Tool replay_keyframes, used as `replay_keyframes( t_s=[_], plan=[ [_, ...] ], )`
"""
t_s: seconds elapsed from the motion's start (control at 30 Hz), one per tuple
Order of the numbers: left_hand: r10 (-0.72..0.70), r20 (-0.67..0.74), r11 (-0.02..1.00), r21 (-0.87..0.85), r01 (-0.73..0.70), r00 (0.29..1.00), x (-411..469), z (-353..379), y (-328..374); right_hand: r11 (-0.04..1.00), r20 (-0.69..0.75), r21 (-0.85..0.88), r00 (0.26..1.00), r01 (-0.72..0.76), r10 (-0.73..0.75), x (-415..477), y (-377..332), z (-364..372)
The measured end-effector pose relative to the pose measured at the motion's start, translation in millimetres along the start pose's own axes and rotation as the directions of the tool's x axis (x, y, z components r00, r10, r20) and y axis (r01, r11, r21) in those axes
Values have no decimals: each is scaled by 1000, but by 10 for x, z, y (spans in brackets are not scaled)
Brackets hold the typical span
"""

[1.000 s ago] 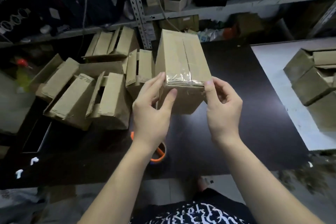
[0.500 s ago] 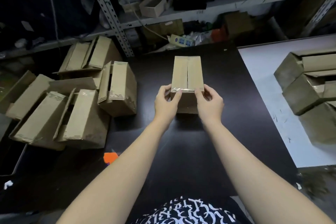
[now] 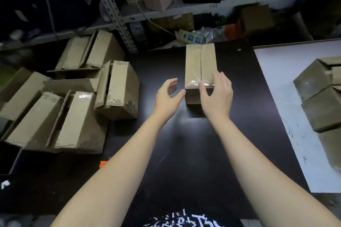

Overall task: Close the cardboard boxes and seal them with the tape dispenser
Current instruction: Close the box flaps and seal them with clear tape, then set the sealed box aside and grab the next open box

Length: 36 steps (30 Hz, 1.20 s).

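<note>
On dark table (image 3: 184,153) by shelving (image 3: 118,14), taped box (image 3: 200,62), left hand (image 3: 168,97), right hand (image 3: 217,99), fingers (image 3: 224,79) spread

- One taped brown cardboard box (image 3: 200,64), standing alone.
- At least four open-flapped brown cardboard boxes (image 3: 103,49) (image 3: 121,86) (image 3: 79,121) (image 3: 22,94), piled left.
- Three shadowed cardboard boxes (image 3: 311,77) (image 3: 323,110) (image 3: 332,149), right.
- Two bare hands: left hand (image 3: 168,97), right hand (image 3: 216,96).
</note>
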<state>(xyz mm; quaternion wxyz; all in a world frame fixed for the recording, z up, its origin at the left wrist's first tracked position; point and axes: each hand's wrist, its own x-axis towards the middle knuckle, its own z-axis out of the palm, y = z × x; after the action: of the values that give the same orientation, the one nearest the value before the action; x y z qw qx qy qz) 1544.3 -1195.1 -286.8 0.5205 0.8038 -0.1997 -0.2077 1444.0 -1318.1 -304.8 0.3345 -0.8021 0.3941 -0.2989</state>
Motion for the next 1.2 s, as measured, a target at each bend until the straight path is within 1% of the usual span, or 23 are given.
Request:
replay_keyframes(
  t_s=[0.03,0.07,0.13,0.2,0.3,0.4,0.5,0.6,0.7,0.77,0.8,0.83,0.9,0.93,1.0,1.07,1.13,1.2],
  plan=[
    [20,-24,999,48,-18,1000,-39,-149,-15,995,-5,-41,996,90,-91,-33,-76,64],
    [51,-57,994,95,-45,997,-88,-310,-44,988,9,-43,989,151,-151,-81,-167,136],
    [97,-137,985,157,-75,986,-199,-681,-109,981,90,29,977,190,-191,-199,-346,320],
    [97,-220,984,165,-61,971,-275,-1097,-155,979,204,90,958,185,-200,-340,-520,521],
    [80,-312,975,222,-10,947,-292,-1703,-222,981,365,85,910,175,-194,-542,-776,781],
    [86,-368,955,294,28,926,-178,-2142,-335,980,486,151,853,132,-190,-699,-1055,986],
    [115,-373,913,406,51,921,48,-2382,-419,987,560,160,821,21,-108,-825,-1280,1182],
    [174,-299,858,513,4,938,343,-2517,-449,987,581,136,814,-84,-11,-946,-1394,1359],
    [243,-134,813,568,-126,961,658,-2597,-394,983,556,101,828,-151,70,-1041,-1436,1487],
    [252,-29,765,619,-181,967,899,-2644,-332,976,527,80,839,-204,133,-1082,-1473,1544],
    [240,32,718,667,-199,970,1025,-2654,-307,970,509,72,845,-232,164,-1102,-1494,1571],
    [212,104,641,736,-219,972,1141,-2658,-293,963,491,69,850,-259,193,-1125,-1511,1600],
    [120,256,443,851,-283,959,1286,-2629,-242,953,456,70,859,-294,232,-1174,-1559,1642],
    [93,314,391,861,-324,945,1332,-2615,-230,950,437,72,866,-305,245,-1196,-1586,1659],
    [110,378,375,841,-391,919,1404,-2612,-253,941,389,84,880,-328,272,-1237,-1648,1696],
    [157,398,395,814,-427,904,1471,-2639,-294,926,342,107,888,-362,308,-1277,-1705,1729],
    [171,403,467,770,-434,899,1508,-2676,-330,911,306,125,888,-394,343,-1331,-1748,1745],
    [191,416,572,689,-445,889,1515,-2724,-347,897,277,154,889,-415,364,-1410,-1770,1735]
  ],
)
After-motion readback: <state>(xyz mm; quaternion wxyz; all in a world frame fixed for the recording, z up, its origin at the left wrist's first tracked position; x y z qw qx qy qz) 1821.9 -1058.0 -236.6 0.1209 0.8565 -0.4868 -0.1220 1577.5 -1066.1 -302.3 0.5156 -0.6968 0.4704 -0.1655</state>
